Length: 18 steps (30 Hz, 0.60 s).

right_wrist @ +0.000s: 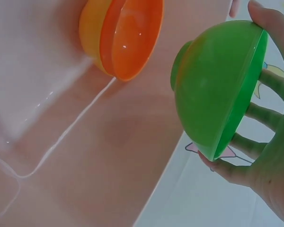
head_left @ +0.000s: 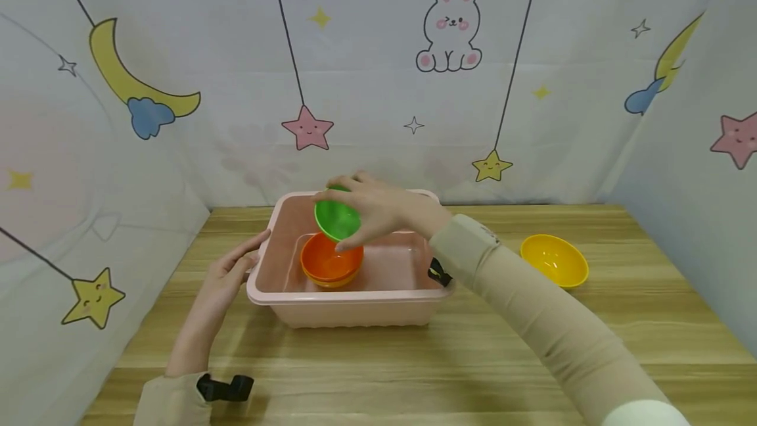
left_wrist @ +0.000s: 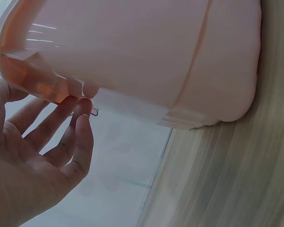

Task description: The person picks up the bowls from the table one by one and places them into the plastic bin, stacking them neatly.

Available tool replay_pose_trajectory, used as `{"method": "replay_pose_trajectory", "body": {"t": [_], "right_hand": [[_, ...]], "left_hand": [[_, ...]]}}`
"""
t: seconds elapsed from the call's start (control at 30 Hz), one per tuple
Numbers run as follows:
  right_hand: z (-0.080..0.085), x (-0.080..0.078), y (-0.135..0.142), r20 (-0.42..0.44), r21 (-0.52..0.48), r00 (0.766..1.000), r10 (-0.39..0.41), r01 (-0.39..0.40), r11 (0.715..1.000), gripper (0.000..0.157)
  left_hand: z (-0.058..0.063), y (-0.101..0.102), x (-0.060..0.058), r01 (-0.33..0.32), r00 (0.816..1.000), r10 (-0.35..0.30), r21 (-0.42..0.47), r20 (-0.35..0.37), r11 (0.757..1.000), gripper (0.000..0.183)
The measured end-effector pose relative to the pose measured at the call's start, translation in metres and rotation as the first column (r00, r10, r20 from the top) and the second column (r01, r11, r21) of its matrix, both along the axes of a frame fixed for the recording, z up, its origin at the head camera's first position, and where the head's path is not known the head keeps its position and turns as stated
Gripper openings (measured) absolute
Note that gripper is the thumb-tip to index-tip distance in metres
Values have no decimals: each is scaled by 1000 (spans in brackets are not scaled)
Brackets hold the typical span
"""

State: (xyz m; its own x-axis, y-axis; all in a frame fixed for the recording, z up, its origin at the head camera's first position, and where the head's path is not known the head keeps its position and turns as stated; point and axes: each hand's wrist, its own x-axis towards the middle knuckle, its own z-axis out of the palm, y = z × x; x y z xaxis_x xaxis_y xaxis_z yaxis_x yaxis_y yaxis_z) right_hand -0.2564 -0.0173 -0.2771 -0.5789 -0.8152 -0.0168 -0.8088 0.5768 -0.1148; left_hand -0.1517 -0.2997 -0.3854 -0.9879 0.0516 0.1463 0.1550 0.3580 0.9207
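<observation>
A pink plastic basin stands on the table. My left hand holds its left rim, the fingers bent under the lip in the left wrist view. Over the basin, my right hand grips a green bowl by its rim, thumb on one side and fingers across the opening. The green bowl is tilted on its side, and the right wrist view shows it apart from the bowls below. Inside the basin, towards the left, an orange bowl sits nested in a yellow bowl, whose inside is hidden.
Another yellow bowl rests upright on the wooden table, right of the basin and beyond my right forearm. A white patterned curtain hangs behind the table and along both sides.
</observation>
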Motion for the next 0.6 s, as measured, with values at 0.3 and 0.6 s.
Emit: {"method": "replay_pose_trajectory", "body": {"t": [0.3, 0.6], "right_hand": [[-13, -1, -13, -23, -11, 998, 61, -61, 998, 82], [-30, -4, -19, -9, -27, 998, 57, -58, 998, 82]], "left_hand": [[0, 0, 0, -9, 1000, 9, 3, 11, 1000, 47], [2, 1, 0, -18, 1000, 18, 1, 15, 1000, 45]]}}
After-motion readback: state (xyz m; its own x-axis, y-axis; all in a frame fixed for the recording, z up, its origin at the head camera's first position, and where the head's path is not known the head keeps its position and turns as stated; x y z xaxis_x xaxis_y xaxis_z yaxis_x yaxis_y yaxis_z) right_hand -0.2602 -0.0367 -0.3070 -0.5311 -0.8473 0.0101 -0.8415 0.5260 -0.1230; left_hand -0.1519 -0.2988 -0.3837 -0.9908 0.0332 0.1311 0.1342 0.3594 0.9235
